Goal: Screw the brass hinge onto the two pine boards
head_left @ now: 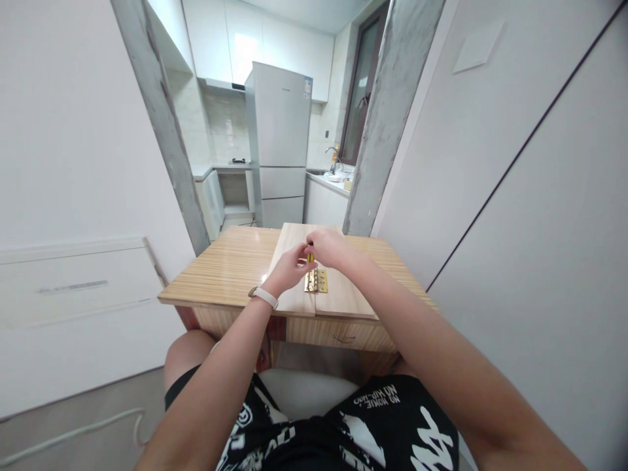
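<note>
Two pale wooden boards [294,302] lie edge to edge on the table, with a seam between them. A brass hinge [316,281] rests open across that seam, near the front edge. Just beyond it, my right hand [328,247] is closed from above around the top of a small upright yellow-and-black tool [310,258], which looks like a screwdriver handle. My left hand [289,269] pinches the same tool lower down, its fingers close to the hinge. The tool's lower end is hidden by my fingers. Something red shows behind my left fingers, too small to name.
The wood-grain table [230,261] has a drawer [338,332] facing my legs. White panels [515,163] stand close on the right, and a white wall is on the left. Beyond the table are a fridge [282,124] and a sink counter [328,196]. A white cable [88,428] lies on the floor.
</note>
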Available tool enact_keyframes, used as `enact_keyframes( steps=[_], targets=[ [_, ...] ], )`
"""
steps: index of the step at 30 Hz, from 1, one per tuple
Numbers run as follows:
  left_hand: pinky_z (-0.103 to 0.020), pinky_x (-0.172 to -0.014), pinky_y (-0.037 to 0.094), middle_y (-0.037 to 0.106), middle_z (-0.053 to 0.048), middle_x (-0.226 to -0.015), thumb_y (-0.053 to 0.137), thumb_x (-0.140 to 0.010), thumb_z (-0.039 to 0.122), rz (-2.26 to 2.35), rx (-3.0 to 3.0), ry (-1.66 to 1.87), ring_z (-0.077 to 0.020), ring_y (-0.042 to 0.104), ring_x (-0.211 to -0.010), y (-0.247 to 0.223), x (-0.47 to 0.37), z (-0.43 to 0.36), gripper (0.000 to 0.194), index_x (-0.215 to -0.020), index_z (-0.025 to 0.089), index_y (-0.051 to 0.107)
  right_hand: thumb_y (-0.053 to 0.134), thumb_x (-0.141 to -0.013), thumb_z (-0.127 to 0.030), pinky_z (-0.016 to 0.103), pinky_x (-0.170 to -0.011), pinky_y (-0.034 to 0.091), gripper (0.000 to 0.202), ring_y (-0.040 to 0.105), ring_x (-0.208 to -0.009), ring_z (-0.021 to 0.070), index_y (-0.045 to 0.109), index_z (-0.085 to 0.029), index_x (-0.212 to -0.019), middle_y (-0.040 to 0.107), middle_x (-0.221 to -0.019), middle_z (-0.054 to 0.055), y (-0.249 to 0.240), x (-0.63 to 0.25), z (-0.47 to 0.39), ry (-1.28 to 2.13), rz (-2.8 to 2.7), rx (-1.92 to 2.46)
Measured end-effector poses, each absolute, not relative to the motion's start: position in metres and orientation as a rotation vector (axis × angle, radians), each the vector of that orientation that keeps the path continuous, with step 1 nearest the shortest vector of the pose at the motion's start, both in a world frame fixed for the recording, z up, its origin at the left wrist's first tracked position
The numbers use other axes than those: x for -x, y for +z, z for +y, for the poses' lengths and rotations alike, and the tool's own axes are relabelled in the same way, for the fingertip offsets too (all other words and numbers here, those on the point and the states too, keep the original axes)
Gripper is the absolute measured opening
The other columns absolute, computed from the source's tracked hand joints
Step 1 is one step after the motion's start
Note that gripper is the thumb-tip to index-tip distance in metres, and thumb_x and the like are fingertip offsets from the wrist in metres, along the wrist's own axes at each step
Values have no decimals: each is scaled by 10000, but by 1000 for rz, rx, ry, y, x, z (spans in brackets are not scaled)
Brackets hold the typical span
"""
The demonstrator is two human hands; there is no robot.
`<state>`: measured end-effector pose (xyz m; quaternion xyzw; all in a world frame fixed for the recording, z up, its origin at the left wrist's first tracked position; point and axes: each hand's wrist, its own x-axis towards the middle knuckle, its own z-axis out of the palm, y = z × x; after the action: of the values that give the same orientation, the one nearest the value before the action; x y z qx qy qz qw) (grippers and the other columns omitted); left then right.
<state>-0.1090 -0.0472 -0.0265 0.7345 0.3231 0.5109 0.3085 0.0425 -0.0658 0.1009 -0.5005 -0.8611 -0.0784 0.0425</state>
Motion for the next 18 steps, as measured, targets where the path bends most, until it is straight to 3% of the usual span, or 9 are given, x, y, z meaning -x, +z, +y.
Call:
enact_keyframes(
  steps=[3,7,11,14,18],
  targets=[
    [-423,-999,588,753,-123,-1216,750,-906,271,704,-1812,1316,-254,728,-1163,-32,107,-44,445,-1324,205,611,695,-918,-168,251,-768,461,169,740,-923,211,818,-189,-1032,821,-987,102,102,-49,-64,-167,-2653,1451],
    [-428,-982,597,772,-119,-1146,781,-892,284,757,-1820,1369,-256,749,-1077,-37,105,-44,367,-1228,184,672,698,-879,-94,244,-785,467,232,736,-941,196,807,-206,-1050,819,-983,60,103,-54,-66,-58,-2692,1358],
    [-349,-830,586,741,-39,-916,797,-872,296,950,-1939,1466,-191,704,-851,-35,102,-52,233,-1052,196,688,751,-914,-262,261,-837,492,250,725,-1053,228,764,-201,-1156,802,-1129,97,105,-55,-68,-96,-2611,1386],
    [-316,-795,555,714,-11,-890,796,-862,269,999,-1988,1515,-166,663,-807,-33,99,-57,236,-1059,212,680,681,-977,-429,301,-859,511,328,726,-1062,272,757,-162,-1153,789,-1144,163,105,-52,-70,-211,-2512,1494],
    [-302,-761,532,698,-1,-876,818,-844,291,1030,-1996,1529,-159,642,-786,-32,96,-57,239,-1009,214,662,589,-1019,-372,316,-843,506,289,735,-1020,279,787,-162,-1010,795,-1069,177,103,-48,-70,-299,-2520,1563]
  ],
)
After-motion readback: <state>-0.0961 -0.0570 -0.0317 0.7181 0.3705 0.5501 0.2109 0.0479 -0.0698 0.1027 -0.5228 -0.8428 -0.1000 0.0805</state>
